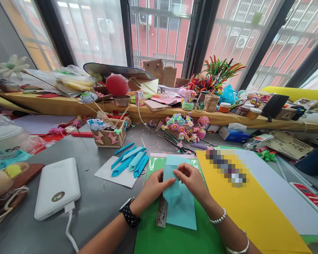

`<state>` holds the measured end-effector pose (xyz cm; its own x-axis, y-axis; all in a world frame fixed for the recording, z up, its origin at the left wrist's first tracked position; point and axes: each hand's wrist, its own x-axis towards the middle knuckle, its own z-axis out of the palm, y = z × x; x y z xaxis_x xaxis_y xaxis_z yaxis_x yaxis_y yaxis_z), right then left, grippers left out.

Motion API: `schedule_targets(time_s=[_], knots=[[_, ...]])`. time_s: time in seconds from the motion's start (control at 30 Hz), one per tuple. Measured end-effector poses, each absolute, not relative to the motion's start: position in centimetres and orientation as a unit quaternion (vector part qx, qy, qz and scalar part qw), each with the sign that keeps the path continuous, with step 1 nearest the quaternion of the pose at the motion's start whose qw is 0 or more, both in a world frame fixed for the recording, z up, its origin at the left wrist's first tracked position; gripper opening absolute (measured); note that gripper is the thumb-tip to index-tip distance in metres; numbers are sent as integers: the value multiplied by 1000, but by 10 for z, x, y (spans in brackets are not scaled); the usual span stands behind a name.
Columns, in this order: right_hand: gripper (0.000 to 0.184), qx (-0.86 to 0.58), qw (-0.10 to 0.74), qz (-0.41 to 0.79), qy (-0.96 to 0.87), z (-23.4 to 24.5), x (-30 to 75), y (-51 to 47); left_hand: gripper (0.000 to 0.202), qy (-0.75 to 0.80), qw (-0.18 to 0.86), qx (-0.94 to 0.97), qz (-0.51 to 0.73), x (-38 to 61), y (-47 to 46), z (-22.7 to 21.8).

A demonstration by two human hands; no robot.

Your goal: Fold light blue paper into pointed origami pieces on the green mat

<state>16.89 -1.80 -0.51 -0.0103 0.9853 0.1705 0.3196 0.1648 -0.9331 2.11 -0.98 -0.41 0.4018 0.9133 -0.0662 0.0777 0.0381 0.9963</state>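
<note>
While both hands meet over the middle of the table [100, 208], the left hand [155, 185] and the right hand [192, 180] pinch the same small light blue paper piece [171, 185] between thumb and fingertips; the fingers are closed on its upper edge, the left at the upper left corner, the right at the top just beside it. This piece is lifted a little and stands over a larger light blue sheet [184, 208], which lies flat on a green sheet [172, 240]. A narrow patterned ruler [161, 211] lies along the left edge of the larger sheet, partly under it.

The step in hand seems to be a fold in the small piece. To do it well, I judge that the corners should first be laid exactly one on the other, then one thumb should hold them while the other finger presses the crease from the middle outwards. The paper looks thin, so a light pull is enough; a hard one may wrinkle it. The finished folded blue strips [129, 162] on the white paper [113, 174], to the left and near, can serve as a model for the shape. The white power bank [57, 188] with its cable lies well apart on the left and does not disturb the work
</note>
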Motion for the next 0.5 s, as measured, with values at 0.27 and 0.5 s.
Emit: schedule_targets(time_s=[0.27, 0.5], knots=[[13, -529, 453, 128, -706, -10, 163, -24, 31, 444, 574, 604, 328, 22, -8, -9], [19, -427, 471, 8, -772, -15, 165, -28, 33, 440, 563, 597, 365, 21, -8, -9]])
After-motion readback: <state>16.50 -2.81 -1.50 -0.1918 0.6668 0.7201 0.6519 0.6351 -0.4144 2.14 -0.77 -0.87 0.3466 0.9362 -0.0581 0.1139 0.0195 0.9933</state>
